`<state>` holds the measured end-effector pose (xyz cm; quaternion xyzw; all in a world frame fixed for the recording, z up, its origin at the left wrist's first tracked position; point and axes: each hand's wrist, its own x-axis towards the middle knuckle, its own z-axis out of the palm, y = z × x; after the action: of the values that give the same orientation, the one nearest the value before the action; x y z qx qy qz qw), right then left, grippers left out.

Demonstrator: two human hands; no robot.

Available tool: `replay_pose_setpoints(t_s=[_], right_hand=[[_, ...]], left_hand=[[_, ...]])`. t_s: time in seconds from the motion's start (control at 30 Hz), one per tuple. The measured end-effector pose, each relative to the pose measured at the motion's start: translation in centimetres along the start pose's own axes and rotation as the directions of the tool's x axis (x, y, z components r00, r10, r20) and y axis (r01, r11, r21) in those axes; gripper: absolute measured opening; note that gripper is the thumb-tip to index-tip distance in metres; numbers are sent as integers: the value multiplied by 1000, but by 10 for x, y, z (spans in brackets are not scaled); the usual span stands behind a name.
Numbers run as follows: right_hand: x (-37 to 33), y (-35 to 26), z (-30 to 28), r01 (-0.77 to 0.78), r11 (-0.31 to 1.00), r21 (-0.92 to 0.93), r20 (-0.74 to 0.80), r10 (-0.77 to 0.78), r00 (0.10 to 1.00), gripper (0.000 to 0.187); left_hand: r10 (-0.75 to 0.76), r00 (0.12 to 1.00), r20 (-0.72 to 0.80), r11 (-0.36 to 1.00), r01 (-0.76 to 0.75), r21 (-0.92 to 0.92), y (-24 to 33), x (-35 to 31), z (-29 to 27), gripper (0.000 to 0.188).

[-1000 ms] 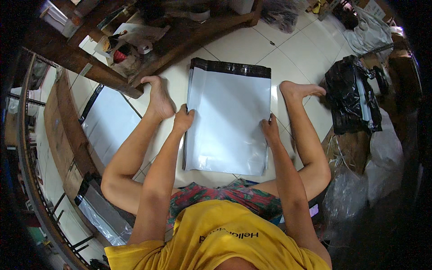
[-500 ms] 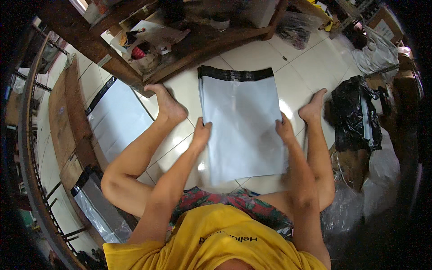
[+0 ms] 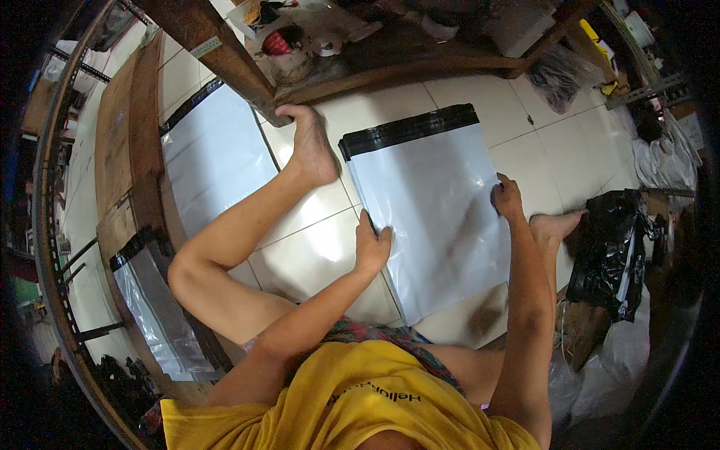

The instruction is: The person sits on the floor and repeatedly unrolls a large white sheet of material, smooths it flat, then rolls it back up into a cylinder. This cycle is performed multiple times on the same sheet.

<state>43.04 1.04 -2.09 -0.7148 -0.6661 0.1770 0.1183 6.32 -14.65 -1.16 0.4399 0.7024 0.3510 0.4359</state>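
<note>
Round swings the stack of white bags (image 3: 442,210), its black edge (image 3: 412,130) now climbing rightward, just right of the frame's centre! Left hand (image 3: 374,244) grips its left side, right hand (image 3: 508,197) its right, each grip closed on the bags.

The top white bag (image 3: 435,217) mostly hides those beneath, and the lower edge crops the shirt (image 3: 345,409)

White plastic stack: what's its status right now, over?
Left hand, right hand: holding opposite edges of white stack. Stack angled, black band at far end. Nearby: left foot; wooden shelf beyond.
</note>
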Motion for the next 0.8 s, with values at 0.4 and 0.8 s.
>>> replay_pose_setpoints(t_s=[0.4, 0.8], right_hand=[[4, -27, -12, 84, 994, -76, 42, -81, 996, 41], [12, -23, -1, -72, 997, 32, 125, 67, 990, 46]], left_hand=[[-115, 988, 107, 986, 100, 130, 36, -14, -2, 84], [-265, 954, 142, 941, 288, -179, 17, 6, 0, 50]])
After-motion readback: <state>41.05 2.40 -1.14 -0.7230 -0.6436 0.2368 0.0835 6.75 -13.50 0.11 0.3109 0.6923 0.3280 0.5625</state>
